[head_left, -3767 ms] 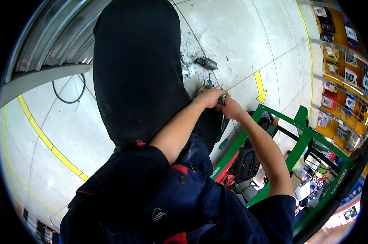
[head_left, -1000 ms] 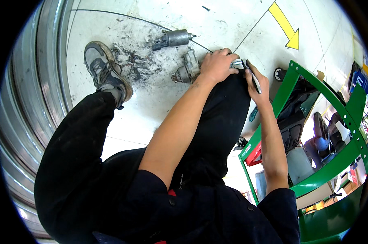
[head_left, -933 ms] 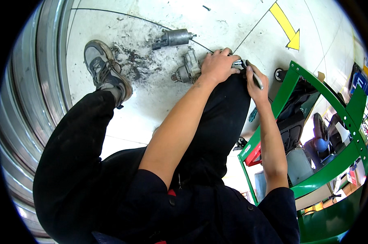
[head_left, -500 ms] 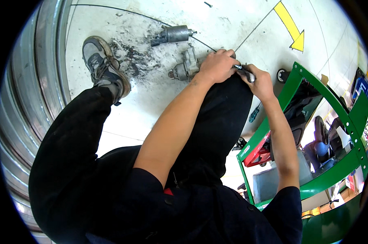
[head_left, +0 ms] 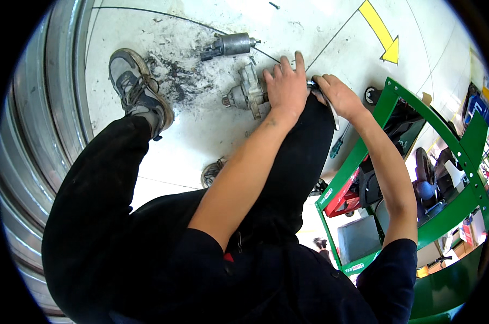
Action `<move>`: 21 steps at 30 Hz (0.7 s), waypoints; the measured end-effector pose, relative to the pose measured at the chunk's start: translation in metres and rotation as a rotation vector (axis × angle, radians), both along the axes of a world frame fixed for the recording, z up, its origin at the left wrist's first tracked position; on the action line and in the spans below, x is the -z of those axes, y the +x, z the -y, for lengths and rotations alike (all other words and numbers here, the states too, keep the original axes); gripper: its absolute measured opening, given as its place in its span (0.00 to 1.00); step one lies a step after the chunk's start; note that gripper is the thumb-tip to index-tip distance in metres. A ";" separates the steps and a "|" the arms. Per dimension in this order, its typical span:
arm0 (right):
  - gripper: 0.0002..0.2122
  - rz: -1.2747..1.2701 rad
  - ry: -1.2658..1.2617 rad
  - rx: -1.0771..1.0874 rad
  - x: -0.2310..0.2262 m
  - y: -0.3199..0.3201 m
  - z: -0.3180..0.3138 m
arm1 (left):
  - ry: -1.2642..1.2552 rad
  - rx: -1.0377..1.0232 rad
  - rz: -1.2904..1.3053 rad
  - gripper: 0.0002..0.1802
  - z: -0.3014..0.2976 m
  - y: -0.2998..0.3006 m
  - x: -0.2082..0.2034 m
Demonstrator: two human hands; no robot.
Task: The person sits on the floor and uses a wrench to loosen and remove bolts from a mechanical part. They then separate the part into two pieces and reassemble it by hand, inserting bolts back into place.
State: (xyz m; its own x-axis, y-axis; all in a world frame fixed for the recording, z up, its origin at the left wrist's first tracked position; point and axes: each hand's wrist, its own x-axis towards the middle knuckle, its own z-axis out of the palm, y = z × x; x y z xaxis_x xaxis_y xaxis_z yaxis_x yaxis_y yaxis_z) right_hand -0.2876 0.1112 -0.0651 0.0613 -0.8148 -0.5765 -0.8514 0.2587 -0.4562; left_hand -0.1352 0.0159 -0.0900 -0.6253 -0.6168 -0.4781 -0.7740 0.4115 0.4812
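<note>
My left hand (head_left: pixel 287 89) has its fingers stretched and spread, beside a grey metal housing (head_left: pixel 250 92) with a small toothed gear at its left end. Part of that housing's right side disappears behind the hand. Closed around a shiny ratchet wrench (head_left: pixel 333 112) is my right hand (head_left: pixel 337 96), just above my knee. The wrench head lies near the left hand's wrist side, and what it bears on is hidden. Farther away, a grey cylindrical motor (head_left: pixel 235 44) with a dark end lies on the floor.
Black grime (head_left: pixel 177 78) marks the floor near my grey shoe (head_left: pixel 130 70). A green metal cart frame (head_left: pixel 352 178) stands to my right, with a screwdriver (head_left: pixel 336 147) on the floor beside it. Ribbed metal shutter (head_left: pixel 66 81) runs along the left. A small bolt (head_left: pixel 275 5) lies far off.
My left hand has loosened from its closed grip and spread its fingers, drawing slightly left. The wrench handle has swung toward me in my right hand.
</note>
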 end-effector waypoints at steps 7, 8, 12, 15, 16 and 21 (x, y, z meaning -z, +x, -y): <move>0.17 -0.034 -0.002 -0.019 -0.002 0.010 0.013 | 0.062 0.104 -0.130 0.35 -0.003 0.027 0.029; 0.17 -0.048 0.000 -0.019 -0.003 0.011 0.014 | 0.085 0.113 -0.138 0.34 0.000 0.028 0.029; 0.13 -0.091 0.060 0.013 0.000 0.020 0.023 | 0.076 0.167 -0.205 0.32 0.010 0.034 0.032; 0.13 -0.072 0.063 0.084 0.007 0.024 0.024 | 0.079 0.218 -0.219 0.30 0.024 0.032 0.031; 0.13 -0.062 0.027 0.099 0.010 0.024 0.026 | 0.078 0.238 -0.220 0.30 0.031 0.030 0.031; 0.17 -0.096 -0.133 0.009 0.021 0.022 0.034 | 0.074 0.329 -0.126 0.33 0.064 0.023 0.022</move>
